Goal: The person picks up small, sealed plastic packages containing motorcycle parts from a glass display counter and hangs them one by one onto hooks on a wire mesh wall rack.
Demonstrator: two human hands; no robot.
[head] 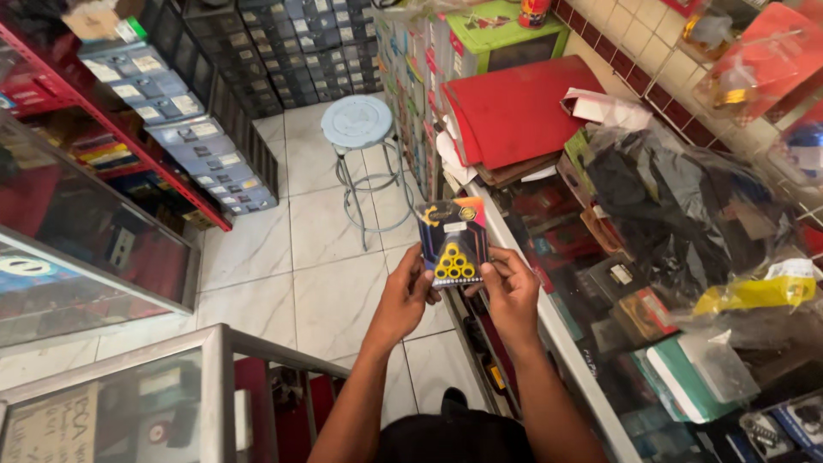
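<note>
The left hand (405, 296) and right hand (513, 291) each pinch a lower corner of a blister pack of small yellow rollers (453, 241), holding it upright and face-on as if to read it. It hangs just left of the glass counter (549, 330). Beyond the pack stands a round stool (357, 122), with grey drawer cabinets (283, 43) farther back.

Glass display counter (549, 330), right side: carried red folders (523, 107) atop brown ones, a clear plastic bag of dark goods (677, 206), a yellow packet (754, 294), a green-edged booklet (686, 381) and small boxed items. White tiled floor (300, 274): bore a round grey stool (358, 122) and stacked grey drawer units (184, 129).
</note>
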